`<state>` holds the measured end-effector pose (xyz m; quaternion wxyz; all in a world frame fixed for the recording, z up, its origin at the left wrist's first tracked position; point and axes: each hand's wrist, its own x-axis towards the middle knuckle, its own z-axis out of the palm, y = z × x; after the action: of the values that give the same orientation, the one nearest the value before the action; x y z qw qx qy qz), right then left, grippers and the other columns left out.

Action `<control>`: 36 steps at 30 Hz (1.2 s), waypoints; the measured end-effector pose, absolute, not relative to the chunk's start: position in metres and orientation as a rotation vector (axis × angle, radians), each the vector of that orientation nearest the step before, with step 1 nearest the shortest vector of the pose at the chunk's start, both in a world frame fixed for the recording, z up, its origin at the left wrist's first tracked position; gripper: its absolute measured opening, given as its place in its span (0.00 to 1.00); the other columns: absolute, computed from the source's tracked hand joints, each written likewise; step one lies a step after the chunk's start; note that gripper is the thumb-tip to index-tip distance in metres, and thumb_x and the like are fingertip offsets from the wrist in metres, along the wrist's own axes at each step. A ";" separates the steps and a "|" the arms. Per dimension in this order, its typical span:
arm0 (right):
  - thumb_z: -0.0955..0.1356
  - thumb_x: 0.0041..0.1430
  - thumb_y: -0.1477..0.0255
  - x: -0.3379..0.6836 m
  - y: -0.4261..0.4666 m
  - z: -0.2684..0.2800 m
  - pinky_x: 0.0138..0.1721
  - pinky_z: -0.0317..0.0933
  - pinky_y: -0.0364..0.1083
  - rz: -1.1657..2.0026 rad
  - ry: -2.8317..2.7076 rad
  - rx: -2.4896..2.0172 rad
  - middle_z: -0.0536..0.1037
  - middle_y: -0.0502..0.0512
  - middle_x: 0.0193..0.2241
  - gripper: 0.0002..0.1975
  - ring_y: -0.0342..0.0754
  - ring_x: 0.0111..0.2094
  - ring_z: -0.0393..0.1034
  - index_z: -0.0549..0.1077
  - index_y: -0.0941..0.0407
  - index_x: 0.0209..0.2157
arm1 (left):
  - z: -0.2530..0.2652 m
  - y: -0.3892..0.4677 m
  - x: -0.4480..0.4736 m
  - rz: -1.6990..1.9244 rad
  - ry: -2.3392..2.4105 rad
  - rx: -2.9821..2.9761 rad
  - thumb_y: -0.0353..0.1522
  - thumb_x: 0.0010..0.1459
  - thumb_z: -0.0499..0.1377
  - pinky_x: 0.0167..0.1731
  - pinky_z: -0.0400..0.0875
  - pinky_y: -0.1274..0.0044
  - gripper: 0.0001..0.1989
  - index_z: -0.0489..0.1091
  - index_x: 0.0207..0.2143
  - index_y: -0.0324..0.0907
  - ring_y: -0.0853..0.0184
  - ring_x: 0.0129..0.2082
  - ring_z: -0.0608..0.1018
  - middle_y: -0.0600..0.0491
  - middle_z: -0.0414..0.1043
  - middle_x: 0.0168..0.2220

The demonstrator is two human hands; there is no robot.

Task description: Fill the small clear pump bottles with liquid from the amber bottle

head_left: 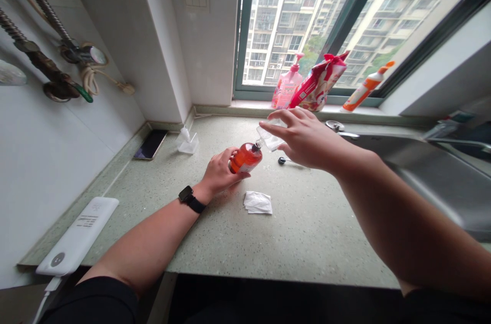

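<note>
My left hand [222,172] is wrapped round a bottle of red-orange liquid [247,159], which leans to the right over the counter. In my right hand [301,132] is a clear bottle [270,136], tipped so its neck meets the dark mouth of the red-orange one. Whether any liquid passes between them I cannot tell. Below them lies a folded white tissue [258,203]. A black pump head [282,161] with a pale tube rests on the counter under my right hand.
A small clear container with a white top [187,142] stands left, near a phone [151,144]. A white power bank [79,237] lies at the left edge. A steel sink [429,170] is at right. Pump bottle [287,86], red packet [320,84] and orange-white bottle [366,90] line the sill.
</note>
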<state>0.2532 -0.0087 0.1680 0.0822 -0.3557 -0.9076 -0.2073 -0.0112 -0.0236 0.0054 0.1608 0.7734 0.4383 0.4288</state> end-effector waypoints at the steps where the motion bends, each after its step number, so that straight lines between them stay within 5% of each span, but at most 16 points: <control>1: 0.71 0.65 0.72 0.253 -0.009 0.168 0.65 0.60 0.62 -0.616 -2.713 -1.064 0.73 0.63 0.63 0.32 0.64 0.60 0.66 0.71 0.48 0.70 | 0.006 -0.024 -0.011 1.221 1.251 2.201 0.54 0.56 0.74 0.51 0.79 0.62 0.37 0.69 0.60 0.47 0.53 0.50 0.85 0.47 0.83 0.51; 36: 0.70 0.64 0.75 0.228 -0.015 0.175 0.62 0.57 0.61 -0.755 -2.738 -0.978 0.75 0.62 0.60 0.33 0.64 0.57 0.65 0.70 0.48 0.70 | 0.001 -0.021 -0.012 1.201 1.229 2.179 0.52 0.56 0.75 0.54 0.78 0.59 0.41 0.65 0.65 0.46 0.51 0.54 0.83 0.43 0.80 0.57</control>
<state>0.2276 -0.0153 0.1753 0.0687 -0.3247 -0.9094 -0.2507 -0.0122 -0.0211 0.0014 0.1821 0.7721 0.4354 0.4256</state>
